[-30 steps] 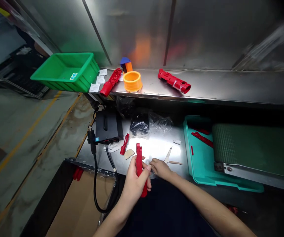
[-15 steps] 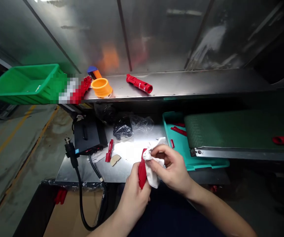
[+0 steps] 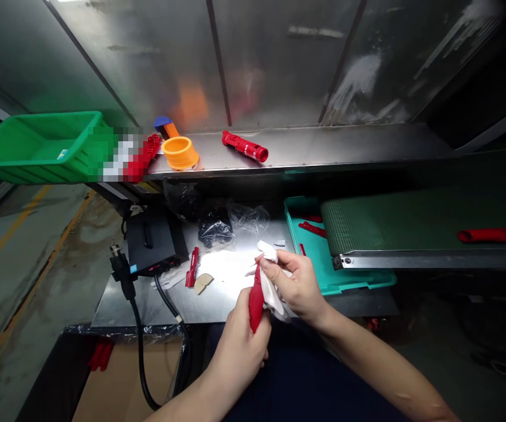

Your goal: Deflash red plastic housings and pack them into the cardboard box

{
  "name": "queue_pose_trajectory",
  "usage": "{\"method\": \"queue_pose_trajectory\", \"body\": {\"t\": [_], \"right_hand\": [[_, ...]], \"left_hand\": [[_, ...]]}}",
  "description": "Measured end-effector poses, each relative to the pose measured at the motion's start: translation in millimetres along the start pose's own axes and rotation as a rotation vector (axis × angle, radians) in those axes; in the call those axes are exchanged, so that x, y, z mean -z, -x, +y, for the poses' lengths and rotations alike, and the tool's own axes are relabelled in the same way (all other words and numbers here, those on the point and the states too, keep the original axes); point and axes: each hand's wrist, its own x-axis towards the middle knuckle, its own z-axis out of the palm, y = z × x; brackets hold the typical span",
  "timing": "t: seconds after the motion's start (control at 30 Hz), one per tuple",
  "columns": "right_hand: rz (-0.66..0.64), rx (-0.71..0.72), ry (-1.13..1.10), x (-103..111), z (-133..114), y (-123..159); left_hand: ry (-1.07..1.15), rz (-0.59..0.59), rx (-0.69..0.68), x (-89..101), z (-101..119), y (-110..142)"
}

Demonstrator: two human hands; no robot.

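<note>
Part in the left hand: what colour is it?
The part is red, seen best in the head view.

Brushed stainless-steel wall panels [image 3: 279, 64] rise behind a workstation, dark seams running down them and white streaks marking the right side; a steel shelf [image 3: 345, 146] runs along their foot; below it stands a steel table [image 3: 125, 305], a bright pool of light on its top; a green conveyor belt [image 3: 393, 220] in a metal frame runs off to the right; to the left, a stained grey floor [image 3: 28, 281] carries painted yellow lines; brown cardboard [image 3: 125, 381] sits beneath the table's edge.
</note>
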Motion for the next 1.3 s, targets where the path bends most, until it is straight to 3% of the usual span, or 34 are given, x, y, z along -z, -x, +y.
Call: {"method": "queue_pose_trajectory", "body": {"t": [0.17, 0.33, 0.4, 0.6, 0.7, 0.87, 1.03, 1.3], "right_hand": [[0.09, 0.017, 0.036, 17, -6, 7], [-0.04, 0.402, 0.406, 24, -10, 20], [-0.074, 0.48, 0.476, 20, -10, 22], [-0.155, 0.423, 0.522, 16, -18, 26], [-0.193, 0.474, 0.594, 19, -21, 30], [-0.138, 0.65, 0.752, 19, -22, 30], [-0.236, 0.639, 0.718, 14, -25, 30], [-0.229, 0.606, 0.522, 8, -20, 34]], "left_hand": [[0.042, 0.061, -0.063, 10.7, 3, 3], [0.077, 0.044, -0.016, 16.4, 3, 4], [0.094, 0.01, 0.008, 16.8, 3, 4], [0.116, -0.019, 0.046, 17.0, 4, 1], [0.132, -0.025, 0.046, 17.2, 5, -2], [0.136, -0.022, 0.047, 18.0, 4, -6], [0.156, -0.018, 0.042, 18.0, 5, -6], [0.185, -0.017, 0.027, 17.8, 4, -8]]}}
